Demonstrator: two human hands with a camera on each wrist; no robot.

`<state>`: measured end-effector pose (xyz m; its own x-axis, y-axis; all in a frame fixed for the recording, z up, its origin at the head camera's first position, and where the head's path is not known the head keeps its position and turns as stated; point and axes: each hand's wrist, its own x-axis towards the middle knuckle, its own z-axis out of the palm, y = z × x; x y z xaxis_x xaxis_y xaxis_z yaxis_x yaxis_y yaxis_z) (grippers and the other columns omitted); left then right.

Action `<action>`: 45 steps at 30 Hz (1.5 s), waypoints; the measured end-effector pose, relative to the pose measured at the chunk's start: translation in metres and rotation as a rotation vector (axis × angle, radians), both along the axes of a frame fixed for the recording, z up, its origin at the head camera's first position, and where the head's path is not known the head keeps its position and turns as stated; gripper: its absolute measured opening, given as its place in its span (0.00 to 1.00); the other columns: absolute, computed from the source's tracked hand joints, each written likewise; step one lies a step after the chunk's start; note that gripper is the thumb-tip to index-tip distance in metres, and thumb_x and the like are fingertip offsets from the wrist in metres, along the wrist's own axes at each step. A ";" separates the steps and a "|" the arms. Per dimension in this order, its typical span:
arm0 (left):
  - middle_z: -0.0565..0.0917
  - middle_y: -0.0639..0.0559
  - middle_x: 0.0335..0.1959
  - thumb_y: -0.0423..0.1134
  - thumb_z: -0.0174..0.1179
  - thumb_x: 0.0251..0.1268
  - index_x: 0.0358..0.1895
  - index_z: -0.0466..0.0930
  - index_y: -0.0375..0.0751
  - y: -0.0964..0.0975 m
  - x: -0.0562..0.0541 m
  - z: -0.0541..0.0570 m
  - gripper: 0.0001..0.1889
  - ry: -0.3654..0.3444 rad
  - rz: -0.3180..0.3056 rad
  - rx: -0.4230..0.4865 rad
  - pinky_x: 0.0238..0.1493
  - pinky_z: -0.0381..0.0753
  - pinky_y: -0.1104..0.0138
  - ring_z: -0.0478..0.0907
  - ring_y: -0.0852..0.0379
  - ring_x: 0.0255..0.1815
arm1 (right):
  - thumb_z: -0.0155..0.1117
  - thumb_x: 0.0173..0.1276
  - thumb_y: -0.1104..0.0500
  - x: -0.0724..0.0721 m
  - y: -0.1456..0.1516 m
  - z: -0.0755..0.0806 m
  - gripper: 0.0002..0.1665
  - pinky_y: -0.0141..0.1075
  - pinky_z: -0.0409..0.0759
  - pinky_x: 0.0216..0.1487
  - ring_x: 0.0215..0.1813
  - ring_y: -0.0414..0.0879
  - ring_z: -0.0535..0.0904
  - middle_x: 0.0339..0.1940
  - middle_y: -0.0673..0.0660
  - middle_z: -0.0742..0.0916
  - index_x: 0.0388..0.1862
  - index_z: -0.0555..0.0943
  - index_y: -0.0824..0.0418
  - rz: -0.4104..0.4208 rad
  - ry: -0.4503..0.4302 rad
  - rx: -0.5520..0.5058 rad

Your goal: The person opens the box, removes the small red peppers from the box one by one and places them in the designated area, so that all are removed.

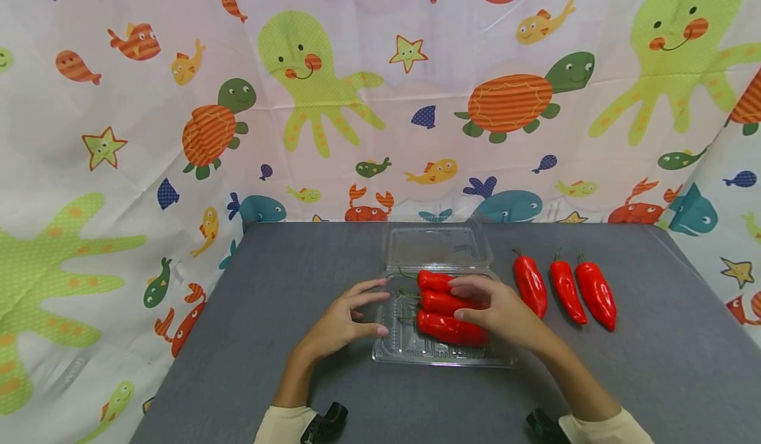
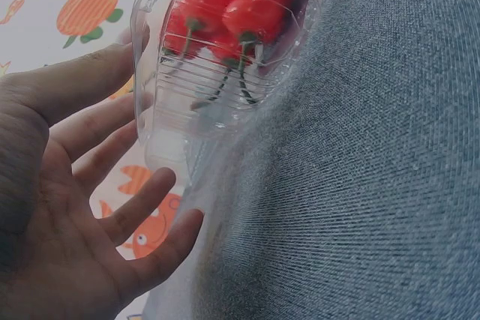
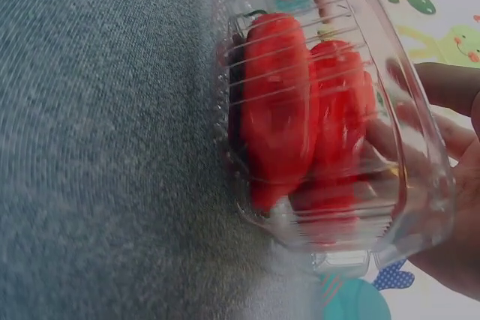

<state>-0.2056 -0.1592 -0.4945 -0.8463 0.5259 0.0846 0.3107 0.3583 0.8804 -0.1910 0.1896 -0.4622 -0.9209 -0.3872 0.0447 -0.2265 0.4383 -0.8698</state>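
An open clear plastic clamshell box [image 1: 389, 350] holds three red peppers [image 1: 452, 329] laid side by side, stems to the left. My left hand [image 1: 347, 318] is at the box's left side, fingers spread and relaxed. In the left wrist view its thumb [image 2: 82, 80] is right at the box's wall, with no pepper in this hand. My right hand [image 1: 502, 308] reaches in from the right, thumb and fingers around the right end of the middle pepper [image 1: 438, 302]. Through the clear wall in the right wrist view, its fingers overlap the farther peppers [image 3: 337, 114].
Three more red peppers [image 1: 569, 292] lie in a row on the grey tabletop [image 1: 648, 365], right of the box. The box's raised lid [image 1: 436, 246] leans back toward the far edge. Behind hangs a cloth printed with sea animals [image 1: 380, 120].
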 end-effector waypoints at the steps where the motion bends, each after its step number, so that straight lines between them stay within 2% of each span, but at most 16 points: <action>1: 0.66 0.58 0.82 0.46 0.77 0.64 0.73 0.78 0.43 0.000 0.000 0.000 0.34 0.000 0.001 0.000 0.66 0.74 0.39 0.61 0.44 0.83 | 0.77 0.68 0.54 0.000 -0.001 0.000 0.32 0.58 0.80 0.65 0.65 0.57 0.83 0.62 0.57 0.88 0.69 0.80 0.57 0.001 -0.003 0.006; 8: 0.66 0.58 0.82 0.46 0.76 0.64 0.73 0.79 0.45 0.001 0.000 0.000 0.34 0.004 0.005 -0.001 0.66 0.74 0.40 0.62 0.49 0.82 | 0.77 0.68 0.54 0.000 -0.007 0.002 0.32 0.55 0.82 0.63 0.65 0.58 0.82 0.62 0.57 0.88 0.70 0.81 0.56 -0.003 -0.044 0.048; 15: 0.66 0.56 0.82 0.46 0.76 0.64 0.73 0.79 0.44 0.001 0.001 0.001 0.34 0.013 0.001 0.003 0.65 0.75 0.39 0.63 0.48 0.82 | 0.77 0.68 0.56 -0.001 -0.013 -0.001 0.32 0.54 0.84 0.62 0.65 0.58 0.82 0.63 0.57 0.88 0.70 0.80 0.57 0.023 -0.072 0.083; 24: 0.66 0.57 0.82 0.46 0.76 0.64 0.73 0.78 0.44 0.001 0.001 0.000 0.34 0.005 0.003 -0.004 0.66 0.74 0.40 0.63 0.47 0.82 | 0.78 0.66 0.59 -0.001 -0.021 -0.005 0.32 0.54 0.85 0.60 0.63 0.59 0.83 0.62 0.59 0.88 0.69 0.81 0.60 0.031 -0.047 0.135; 34: 0.67 0.57 0.82 0.45 0.76 0.64 0.73 0.79 0.44 0.001 0.001 0.000 0.34 0.006 0.009 -0.003 0.65 0.75 0.40 0.63 0.49 0.81 | 0.77 0.66 0.61 -0.002 -0.024 -0.007 0.29 0.54 0.85 0.59 0.56 0.54 0.86 0.54 0.55 0.90 0.66 0.83 0.59 0.062 -0.040 0.169; 40: 0.67 0.58 0.82 0.46 0.76 0.64 0.73 0.79 0.45 0.001 0.001 0.000 0.34 0.001 0.012 -0.008 0.66 0.74 0.40 0.63 0.47 0.82 | 0.77 0.65 0.62 -0.002 -0.025 -0.006 0.29 0.55 0.85 0.57 0.56 0.54 0.86 0.54 0.57 0.90 0.66 0.83 0.59 0.066 -0.075 0.187; 45: 0.67 0.59 0.82 0.47 0.76 0.64 0.74 0.79 0.45 0.001 0.000 0.000 0.34 0.003 0.013 -0.009 0.66 0.74 0.41 0.63 0.45 0.81 | 0.78 0.64 0.62 -0.002 -0.026 -0.005 0.29 0.56 0.85 0.57 0.56 0.54 0.86 0.54 0.56 0.90 0.66 0.83 0.58 0.039 -0.101 0.234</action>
